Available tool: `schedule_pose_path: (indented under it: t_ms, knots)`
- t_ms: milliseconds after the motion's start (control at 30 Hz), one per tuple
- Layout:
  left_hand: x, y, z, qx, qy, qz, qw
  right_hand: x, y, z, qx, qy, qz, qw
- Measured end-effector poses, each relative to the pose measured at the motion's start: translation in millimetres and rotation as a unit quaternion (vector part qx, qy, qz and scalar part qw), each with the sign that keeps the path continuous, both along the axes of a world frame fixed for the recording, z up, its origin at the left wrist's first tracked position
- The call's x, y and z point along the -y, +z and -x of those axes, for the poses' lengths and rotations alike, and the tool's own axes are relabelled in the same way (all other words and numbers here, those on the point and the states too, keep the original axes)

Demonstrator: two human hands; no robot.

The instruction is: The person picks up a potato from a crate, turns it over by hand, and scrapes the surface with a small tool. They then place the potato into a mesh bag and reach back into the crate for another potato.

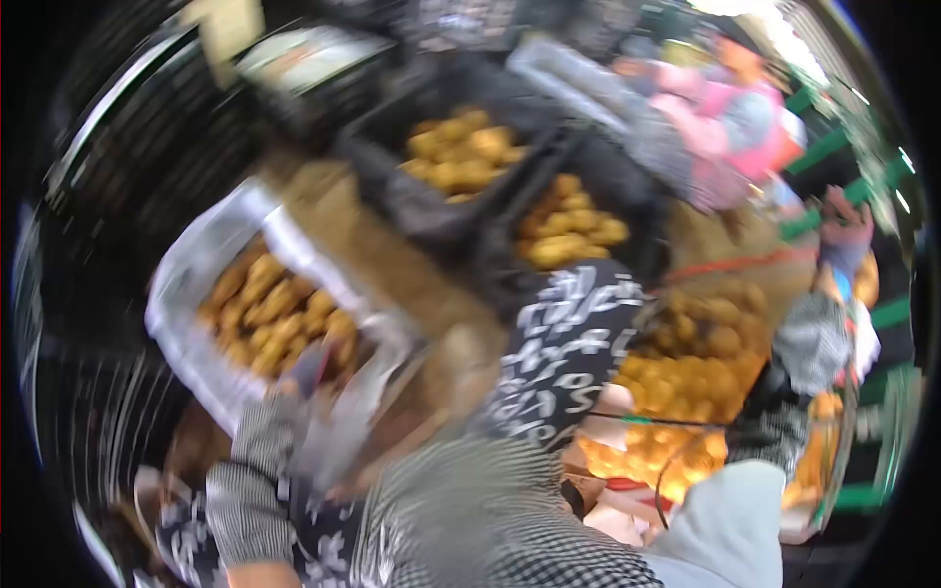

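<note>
My left hand [306, 370], blurred and apparently gloved, reaches from a striped sleeve over the near end of a crate with a white plastic liner [186, 265]. It is at the edge of a heap of yellow-brown round produce [270, 309]; its fingers are too smeared to show whether they hold anything. Crumpled translucent plastic [343, 431] lies beside that hand. My right hand cannot be made out.
Two dark-lined crates hold more produce [461, 152] [573, 225]. Bright orange produce [676, 402] lies at the right, near a person's pale-clothed leg [725, 529] and a grey sleeve [814, 343]. A person in pink [755, 127] is farther back. Stacked black crates [147, 147] stand left.
</note>
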State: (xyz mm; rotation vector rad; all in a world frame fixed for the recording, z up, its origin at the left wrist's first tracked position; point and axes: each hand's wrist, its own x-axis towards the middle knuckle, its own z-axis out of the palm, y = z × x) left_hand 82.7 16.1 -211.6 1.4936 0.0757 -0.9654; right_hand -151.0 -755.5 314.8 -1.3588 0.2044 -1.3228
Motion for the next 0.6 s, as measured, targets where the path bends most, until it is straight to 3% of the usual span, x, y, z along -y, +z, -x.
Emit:
schedule_pose_path:
  t_ms: [67,167,233,300,333,367,467,533,600]
  knots:
    - [-7,64,-13,-0.067,0.05,0.049,0.995,-141,-53,-80,-0.05,0.004,0.013,0.999]
    - [-9,155,-11,-0.132,0.106,0.147,0.975,-241,-152,-170,-0.113,0.184,0.001,0.976]
    - [3,205,4,-0.123,0.132,0.176,0.968,-343,-191,-195,-0.279,0.248,0.077,0.925]
    - [14,247,27,-0.069,0.161,0.181,0.968,-414,-236,-210,-0.275,0.374,0.099,0.88]
    - [19,263,38,-0.051,0.177,0.181,0.966,-456,-232,-205,-0.276,0.453,0.132,0.837]
    - [18,265,45,-0.042,0.186,0.175,0.966,-481,-244,-202,-0.295,0.553,0.094,0.774]
    - [12,261,61,-0.024,0.192,0.165,0.967,-537,-279,-188,-0.307,0.664,0.133,0.669]
    - [17,252,65,0.018,0.243,0.094,0.965,-546,-293,-183,-0.33,0.647,0.148,0.672]
    - [14,214,58,0.229,0.234,-0.045,0.944,-551,-308,-179,-0.347,0.62,0.162,0.685]
